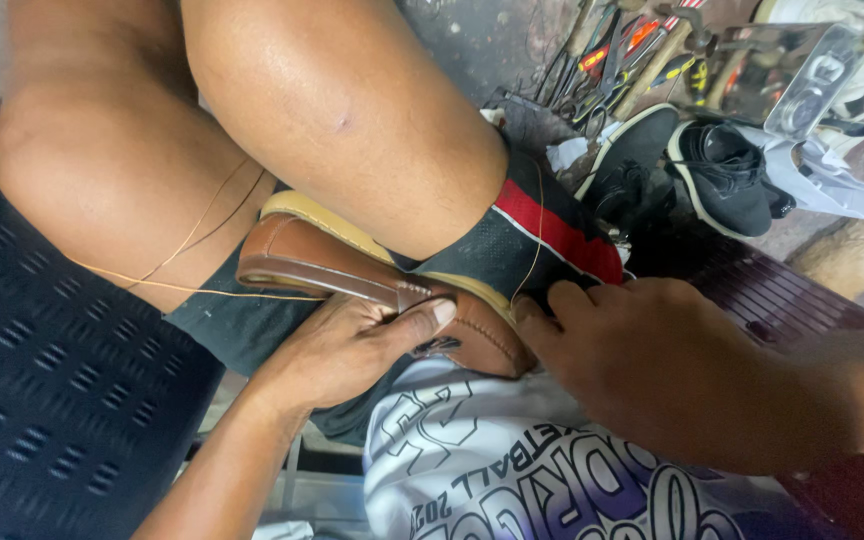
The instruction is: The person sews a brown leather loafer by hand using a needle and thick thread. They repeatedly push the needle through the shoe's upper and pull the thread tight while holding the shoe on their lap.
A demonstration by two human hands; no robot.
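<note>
A brown leather shoe [322, 262] with a pale yellow sole lies wedged between my bare legs, toe toward the right. My left hand [347, 345] grips its upper from below, thumb pressed along the stitched seam. My right hand [652, 365] rests against the toe end, fingers curled at the sole edge; what they pinch is hidden. A thin tan thread [197, 290] runs from the shoe across my left thigh, and another strand [538, 215] loops over my dark shorts with a red stripe.
A dark blue perforated seat [62, 400] lies on the left. A black sneaker [722, 170] and another dark shoe [632, 165] sit at upper right beside a pile of hand tools [622, 55], white cloth [822, 175] and a clear plastic piece [817, 80].
</note>
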